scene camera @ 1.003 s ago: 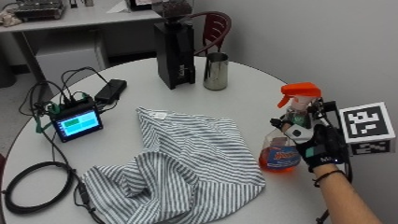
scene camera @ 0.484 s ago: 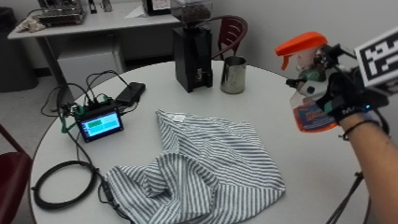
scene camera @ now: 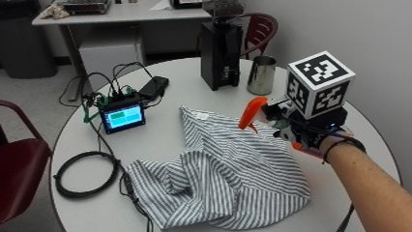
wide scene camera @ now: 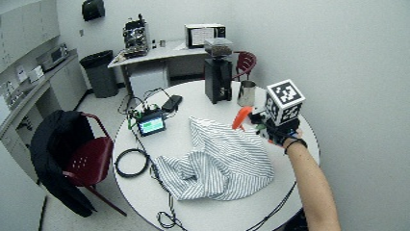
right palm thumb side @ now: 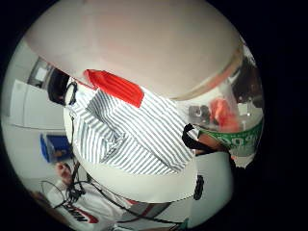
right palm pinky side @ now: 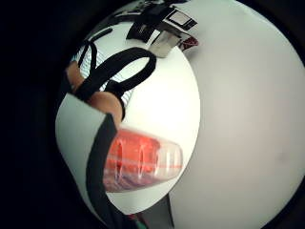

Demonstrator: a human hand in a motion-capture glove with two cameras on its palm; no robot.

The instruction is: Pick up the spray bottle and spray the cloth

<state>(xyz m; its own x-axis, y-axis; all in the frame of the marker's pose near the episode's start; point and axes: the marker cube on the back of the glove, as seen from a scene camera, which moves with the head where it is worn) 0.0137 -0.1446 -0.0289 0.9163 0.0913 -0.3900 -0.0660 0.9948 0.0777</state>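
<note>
A person's gloved right hand point(scene camera: 315, 137) grips a spray bottle point(scene camera: 257, 116) in the air, fingers curled round it. The orange spray head is tipped forward and points down at the striped cloth point(scene camera: 225, 179), which lies rumpled on the round white surface point(scene camera: 161, 140). Half a second ago the bottle was held upright and higher, off to the side; now it is lower, over the cloth's near edge. The cloth itself lies as it did. Beyond it stand a metal cup point(scene camera: 261, 75) and a black grinder point(scene camera: 221, 48); a small lit screen point(scene camera: 123, 116) sits beside a coiled black cable point(scene camera: 83, 174).
</note>
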